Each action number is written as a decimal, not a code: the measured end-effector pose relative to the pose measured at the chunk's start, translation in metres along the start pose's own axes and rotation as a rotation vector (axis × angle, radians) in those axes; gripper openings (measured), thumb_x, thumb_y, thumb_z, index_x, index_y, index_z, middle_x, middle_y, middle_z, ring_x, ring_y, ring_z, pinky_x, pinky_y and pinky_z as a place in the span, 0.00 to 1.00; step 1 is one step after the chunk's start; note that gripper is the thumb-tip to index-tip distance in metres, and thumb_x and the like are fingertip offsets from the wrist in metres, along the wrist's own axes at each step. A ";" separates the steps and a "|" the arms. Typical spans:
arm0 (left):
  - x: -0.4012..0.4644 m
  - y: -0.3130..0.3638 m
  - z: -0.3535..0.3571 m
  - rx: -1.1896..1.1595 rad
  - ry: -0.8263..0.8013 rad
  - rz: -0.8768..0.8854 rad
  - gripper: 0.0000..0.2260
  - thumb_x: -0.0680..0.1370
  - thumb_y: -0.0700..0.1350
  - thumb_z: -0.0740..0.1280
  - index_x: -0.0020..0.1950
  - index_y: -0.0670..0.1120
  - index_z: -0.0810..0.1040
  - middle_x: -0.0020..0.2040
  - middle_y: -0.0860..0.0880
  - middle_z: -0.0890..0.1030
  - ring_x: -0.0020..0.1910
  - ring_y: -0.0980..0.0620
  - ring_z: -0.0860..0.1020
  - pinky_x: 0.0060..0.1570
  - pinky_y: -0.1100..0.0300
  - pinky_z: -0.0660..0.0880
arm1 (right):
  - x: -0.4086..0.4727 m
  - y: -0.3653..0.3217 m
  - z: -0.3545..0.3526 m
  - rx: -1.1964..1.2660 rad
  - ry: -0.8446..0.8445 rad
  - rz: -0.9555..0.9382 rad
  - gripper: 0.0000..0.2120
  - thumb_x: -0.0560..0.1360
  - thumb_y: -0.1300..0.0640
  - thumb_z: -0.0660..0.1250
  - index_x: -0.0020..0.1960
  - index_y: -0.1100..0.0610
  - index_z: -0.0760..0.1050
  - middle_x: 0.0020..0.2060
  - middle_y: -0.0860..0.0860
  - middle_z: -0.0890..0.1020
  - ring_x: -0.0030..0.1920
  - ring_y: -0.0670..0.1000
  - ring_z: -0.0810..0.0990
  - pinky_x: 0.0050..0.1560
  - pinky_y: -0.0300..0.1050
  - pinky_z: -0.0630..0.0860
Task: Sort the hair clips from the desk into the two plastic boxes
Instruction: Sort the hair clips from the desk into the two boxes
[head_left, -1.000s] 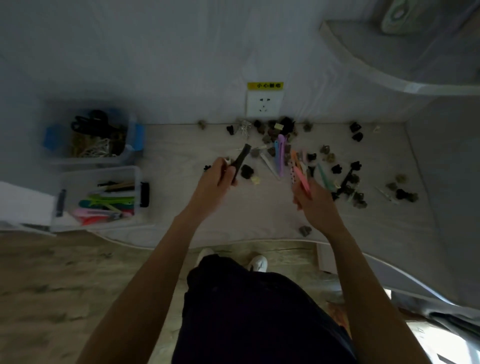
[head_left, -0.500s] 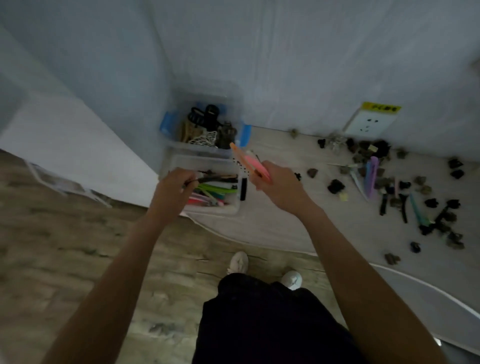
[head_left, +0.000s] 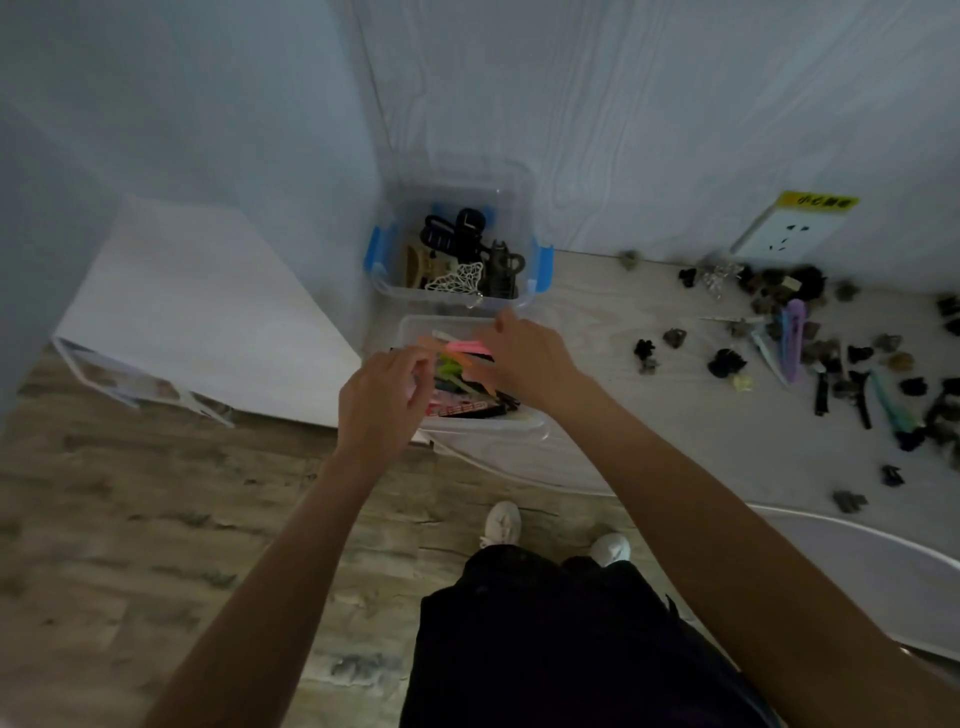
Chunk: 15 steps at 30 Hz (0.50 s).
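Note:
Two clear plastic boxes stand at the desk's left end. The far box (head_left: 524, 208), with blue latches, holds black and beige claw clips. In the near box (head_left: 488, 430) lie long flat clips in several colours. My right hand (head_left: 530, 358) hovers over the near box and holds pink and orange flat clips (head_left: 467, 345) that stick out to the left, low above the pile. My left hand (head_left: 382, 400) is at this box's left side, fingers loosely curled, with nothing seen in it. Loose clips (head_left: 795, 338) lie scattered over the desk (head_left: 597, 374) to the right.
A wall socket (head_left: 789, 234) with a yellow label sits on the wall behind the loose clips. A white panel (head_left: 197, 312) leans left of the desk. The wooden floor (head_left: 156, 519) and my shoes (head_left: 501, 522) are below the desk's curved front edge.
The view swung left to the boxes. My left hand put the black clip in the near box and let go. My right hand carried the pink and orange clips over that box.

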<state>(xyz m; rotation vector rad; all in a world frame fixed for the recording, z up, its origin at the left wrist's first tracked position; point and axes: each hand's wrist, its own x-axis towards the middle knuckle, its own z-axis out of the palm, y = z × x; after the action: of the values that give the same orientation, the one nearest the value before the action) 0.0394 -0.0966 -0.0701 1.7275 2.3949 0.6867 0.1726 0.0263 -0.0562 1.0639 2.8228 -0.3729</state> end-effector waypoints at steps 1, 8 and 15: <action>0.003 -0.001 0.000 -0.005 -0.010 -0.005 0.07 0.79 0.46 0.60 0.51 0.48 0.76 0.43 0.48 0.81 0.41 0.48 0.78 0.37 0.55 0.76 | -0.001 0.000 0.002 0.026 0.015 0.008 0.20 0.77 0.47 0.61 0.64 0.58 0.68 0.61 0.59 0.71 0.55 0.58 0.76 0.51 0.51 0.75; 0.020 0.022 -0.003 -0.207 0.115 -0.090 0.09 0.80 0.44 0.58 0.54 0.47 0.77 0.48 0.50 0.82 0.45 0.52 0.78 0.45 0.55 0.76 | -0.014 -0.004 -0.003 0.322 -0.028 -0.156 0.24 0.76 0.67 0.59 0.70 0.58 0.64 0.69 0.59 0.67 0.68 0.57 0.67 0.67 0.48 0.65; 0.039 0.097 0.046 -0.339 -0.163 0.195 0.09 0.79 0.44 0.61 0.56 0.46 0.77 0.50 0.49 0.81 0.47 0.54 0.78 0.49 0.62 0.74 | -0.093 0.087 0.011 0.430 0.427 0.198 0.11 0.73 0.65 0.63 0.53 0.58 0.79 0.52 0.56 0.81 0.55 0.57 0.77 0.57 0.47 0.72</action>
<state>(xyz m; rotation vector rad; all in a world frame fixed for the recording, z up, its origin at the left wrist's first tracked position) 0.1264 -0.0224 -0.0636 1.8019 1.8917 0.8800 0.2996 0.0275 -0.0672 1.6708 3.0276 -0.8519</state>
